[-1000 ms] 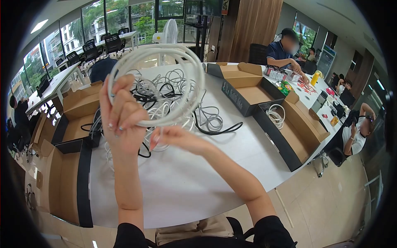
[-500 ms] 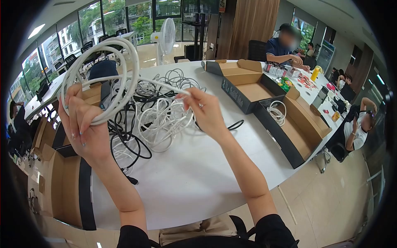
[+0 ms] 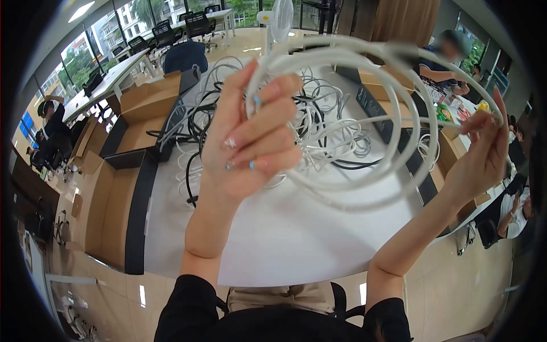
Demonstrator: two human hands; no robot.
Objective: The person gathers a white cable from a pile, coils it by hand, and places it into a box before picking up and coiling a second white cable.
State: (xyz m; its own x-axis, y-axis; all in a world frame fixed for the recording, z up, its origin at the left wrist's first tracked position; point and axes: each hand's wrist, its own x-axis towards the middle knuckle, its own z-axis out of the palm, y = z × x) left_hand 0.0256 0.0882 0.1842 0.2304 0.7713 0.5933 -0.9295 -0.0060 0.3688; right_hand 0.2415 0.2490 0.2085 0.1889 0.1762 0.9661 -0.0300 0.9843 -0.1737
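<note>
I held the white cable (image 3: 435,128) looped above the bench (image 3: 307,239); the grip of my left hand (image 3: 250,134) was clamped on its coils, that of my right hand (image 3: 481,149) on its outlying strand; even loops, I judged, needed light, untwisted tension.

The coil of white cable (image 3: 397,119) is smeared, and the left hand (image 3: 250,134) looks soft too, hiding part of the cable pile (image 3: 319,137) behind. At the table's (image 3: 307,245) right edge, the right hand (image 3: 477,159) and forearm partly cover a box (image 3: 454,145); its cable's ends cannot be made out
</note>
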